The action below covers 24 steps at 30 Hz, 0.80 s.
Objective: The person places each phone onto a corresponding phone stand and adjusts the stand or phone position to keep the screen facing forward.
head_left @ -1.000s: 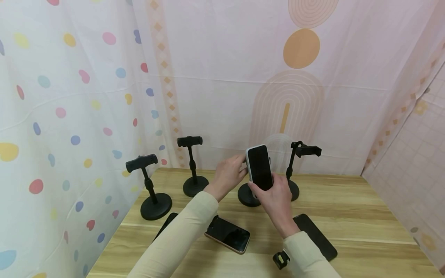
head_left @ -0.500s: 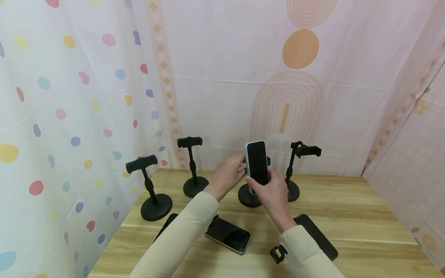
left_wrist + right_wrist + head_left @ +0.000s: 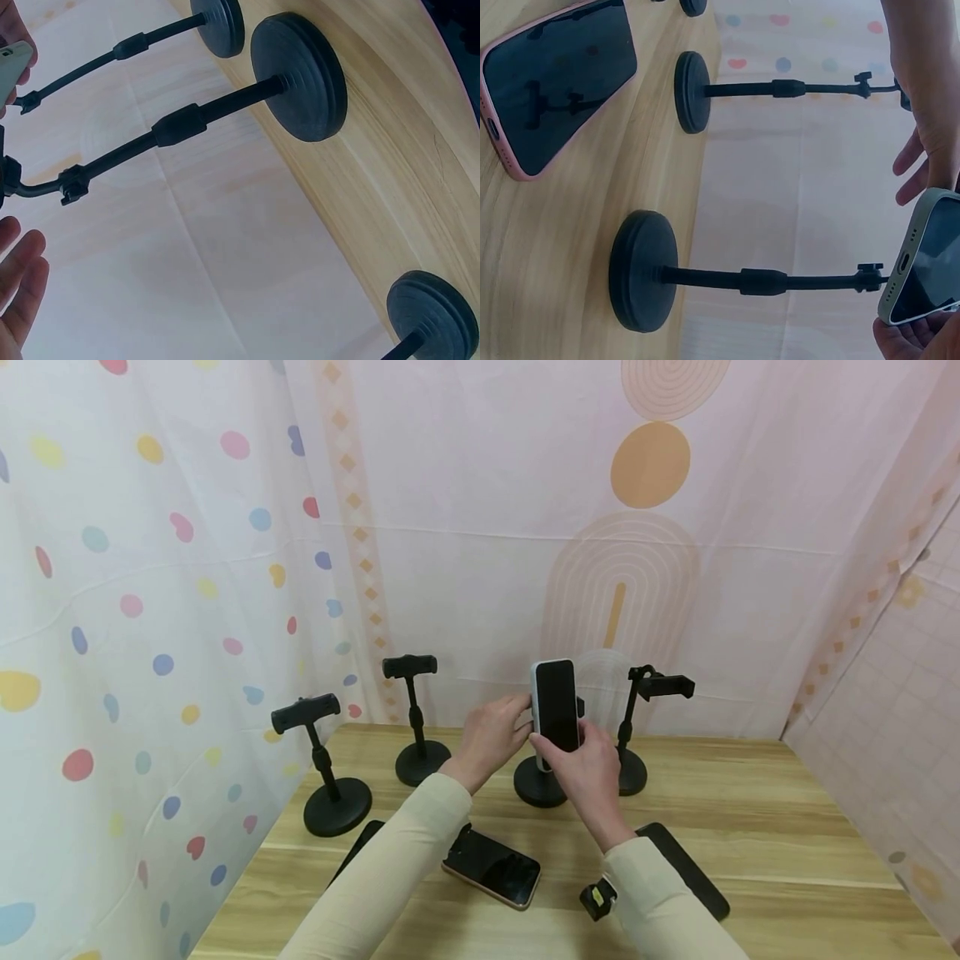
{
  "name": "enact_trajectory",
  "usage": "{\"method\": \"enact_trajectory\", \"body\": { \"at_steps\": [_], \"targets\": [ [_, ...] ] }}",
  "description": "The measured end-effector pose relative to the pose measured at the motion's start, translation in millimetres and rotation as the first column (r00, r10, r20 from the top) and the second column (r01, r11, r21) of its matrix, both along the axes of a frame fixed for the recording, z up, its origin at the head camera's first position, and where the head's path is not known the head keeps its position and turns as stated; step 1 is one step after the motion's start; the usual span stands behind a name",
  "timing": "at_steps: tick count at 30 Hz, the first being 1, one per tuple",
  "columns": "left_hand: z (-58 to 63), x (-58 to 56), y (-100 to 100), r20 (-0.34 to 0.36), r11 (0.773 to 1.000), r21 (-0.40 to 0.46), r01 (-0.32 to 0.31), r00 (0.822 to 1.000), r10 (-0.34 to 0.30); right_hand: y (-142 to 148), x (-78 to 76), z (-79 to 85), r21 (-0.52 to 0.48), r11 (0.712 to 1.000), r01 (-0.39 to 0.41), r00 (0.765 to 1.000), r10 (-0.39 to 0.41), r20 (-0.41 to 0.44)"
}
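Observation:
My right hand (image 3: 588, 768) grips a smartphone (image 3: 557, 703) in a pale case by its lower end, thumb on the near edge and fingers at the other side. The phone stands nearly upright, screen facing me, in front of the head of a black phone stand (image 3: 538, 783). My left hand (image 3: 491, 735) holds the stand's head at the phone's left edge, its grip partly hidden behind the phone. In the right wrist view, the phone's bottom edge (image 3: 904, 262) lies close to the stand's post (image 3: 810, 282). Whether the phone sits inside the clamp is hidden.
Black phone stands stand at left (image 3: 336, 806), back left (image 3: 420, 760) and right (image 3: 632, 771). On the wooden table (image 3: 795, 843) lie a pink-edged phone (image 3: 495, 867), a dark phone (image 3: 684, 870) by the right sleeve and another (image 3: 360, 845) partly under the left sleeve.
The right hand has raised the phone slightly and turned it more upright, bringing it to the stand's head. The left hand has stayed in place.

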State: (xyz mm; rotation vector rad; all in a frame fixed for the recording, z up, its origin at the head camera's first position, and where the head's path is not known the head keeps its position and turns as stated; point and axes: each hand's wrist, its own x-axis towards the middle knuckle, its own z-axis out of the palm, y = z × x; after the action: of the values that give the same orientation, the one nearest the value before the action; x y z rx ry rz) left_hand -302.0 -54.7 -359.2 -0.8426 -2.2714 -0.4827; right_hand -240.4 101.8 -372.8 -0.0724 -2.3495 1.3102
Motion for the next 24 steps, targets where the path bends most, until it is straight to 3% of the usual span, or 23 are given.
{"method": "enact_trajectory", "body": {
  "at_steps": [24],
  "targets": [
    [-5.5,-5.9,3.3,-0.171,0.998,-0.048,-0.038,0.985,0.029,0.6,-6.9,-1.6,-0.009,1.000,0.030,1.000,-0.030,-0.008]
  ]
}}
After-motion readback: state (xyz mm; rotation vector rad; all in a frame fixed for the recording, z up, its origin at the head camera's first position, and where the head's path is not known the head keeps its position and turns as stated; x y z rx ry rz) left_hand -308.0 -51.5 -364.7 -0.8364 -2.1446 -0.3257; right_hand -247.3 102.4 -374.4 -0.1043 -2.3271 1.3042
